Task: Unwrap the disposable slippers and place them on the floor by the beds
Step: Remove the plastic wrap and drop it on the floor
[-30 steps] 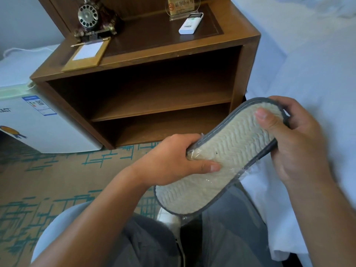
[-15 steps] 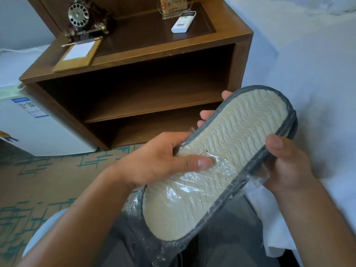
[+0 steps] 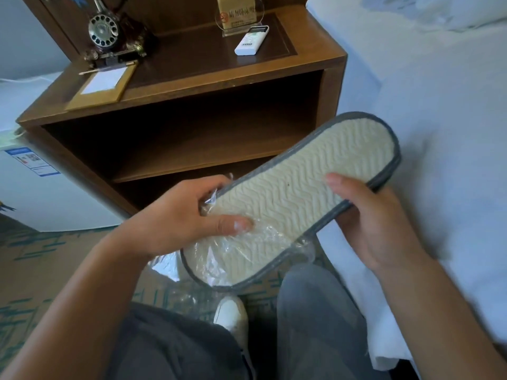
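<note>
With the slippers (image 3: 296,198) slanting from lower left to upper right, my left hand (image 3: 181,218) pinches the wrapper (image 3: 247,250) at their near end while my right hand (image 3: 375,220) grips the bared far end.

Slipper (image 3: 301,187) sole ribbed, matt, perhaps foam; wrapper (image 3: 247,250) glossy crinkled plastic; nightstand (image 3: 274,69) polished wood

Nightstand (image 3: 315,54) top bears telephone (image 3: 109,37), notepad (image 3: 103,83), sign (image 3: 238,15), remote (image 3: 251,41).

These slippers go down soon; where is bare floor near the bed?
Patterned carpet lies bare between the white mini fridge and the person's knee. Between the grey-trousered legs it is crowded: clear plastic wrap and a white shoe.
</note>
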### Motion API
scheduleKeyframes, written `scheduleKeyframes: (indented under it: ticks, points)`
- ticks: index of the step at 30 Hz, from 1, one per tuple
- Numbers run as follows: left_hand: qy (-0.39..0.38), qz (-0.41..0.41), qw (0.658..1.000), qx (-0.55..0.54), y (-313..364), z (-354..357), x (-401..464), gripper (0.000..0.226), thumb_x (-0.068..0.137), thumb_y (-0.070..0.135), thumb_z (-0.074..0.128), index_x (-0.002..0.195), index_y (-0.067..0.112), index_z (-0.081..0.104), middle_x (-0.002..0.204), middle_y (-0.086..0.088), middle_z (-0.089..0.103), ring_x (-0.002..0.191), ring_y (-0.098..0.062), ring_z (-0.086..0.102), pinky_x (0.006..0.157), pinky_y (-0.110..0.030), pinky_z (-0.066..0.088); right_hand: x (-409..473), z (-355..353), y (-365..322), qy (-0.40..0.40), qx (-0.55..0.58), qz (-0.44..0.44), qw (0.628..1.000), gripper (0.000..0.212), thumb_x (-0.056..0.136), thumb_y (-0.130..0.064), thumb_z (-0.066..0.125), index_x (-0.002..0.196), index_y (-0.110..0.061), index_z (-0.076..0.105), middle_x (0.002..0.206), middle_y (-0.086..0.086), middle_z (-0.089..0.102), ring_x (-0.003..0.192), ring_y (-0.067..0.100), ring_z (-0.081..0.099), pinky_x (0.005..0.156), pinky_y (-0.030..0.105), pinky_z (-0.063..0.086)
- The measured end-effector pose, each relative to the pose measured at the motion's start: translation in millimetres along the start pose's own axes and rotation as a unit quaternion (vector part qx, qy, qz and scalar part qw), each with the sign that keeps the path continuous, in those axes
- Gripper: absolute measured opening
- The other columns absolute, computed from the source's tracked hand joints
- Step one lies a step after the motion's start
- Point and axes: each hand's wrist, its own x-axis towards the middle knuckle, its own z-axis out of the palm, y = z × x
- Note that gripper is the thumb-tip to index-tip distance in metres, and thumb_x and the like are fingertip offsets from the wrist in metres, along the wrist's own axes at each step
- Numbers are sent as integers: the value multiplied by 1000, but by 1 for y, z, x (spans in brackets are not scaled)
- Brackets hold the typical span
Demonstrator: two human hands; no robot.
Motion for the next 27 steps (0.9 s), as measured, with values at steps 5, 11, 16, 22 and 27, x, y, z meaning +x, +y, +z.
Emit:
scheduleKeyframes:
  ticks: [5, 11, 16, 22, 27]
  points:
    - [12, -11, 999, 36, -4, 0, 3, 41, 69, 37, 82, 103, 21, 66, 97, -3, 76, 85, -20, 77, 72, -38, 64, -4, 5, 2, -40, -92, 23, 995, 38, 58, -25, 82, 96, -25, 81, 110, 3, 78, 107, 19, 73, 88, 28, 58]
    - [-46, -40, 997, 39, -4, -9, 0, 39, 71, 30, 83, 107, 26, 69, 100, 2, 78, 90, -16, 76, 77, -31, 62, 4, -3, -4, 49, -78, -41, 995, 25, 60, -30, 82, 83, -21, 83, 95, 4, 79, 97, 22, 75, 93, 41, 58]
    - [42, -106, 972, 207, -29, -51, -9, 9, 81, 33, 77, 87, 32, 70, 75, 0, 74, 55, -11, 67, 56, -25, 54, 8, -10, -8, 106, -74, -63, 990, 12, 69, -27, 77, 79, -27, 83, 92, -2, 79, 95, 16, 75, 92, 39, 57]
    - [191, -145, 956, 171, -51, -61, 10, 11, 96, 23, 64, 89, 27, 72, 62, 0, 63, 52, -10, 55, 54, -27, 47, 9, -13, -2, 106, -89, -43, 989, 25, 66, -30, 78, 87, -17, 80, 99, 3, 79, 101, 21, 75, 85, 32, 59]
    - [231, -155, 957, 81, -44, -50, 18, 22, 100, 33, 54, 87, 22, 69, 66, 7, 56, 56, -9, 50, 55, -27, 40, 8, -11, 6, 78, -166, -15, 983, 26, 67, -35, 77, 83, -14, 79, 94, 5, 79, 95, 26, 76, 80, 36, 60]
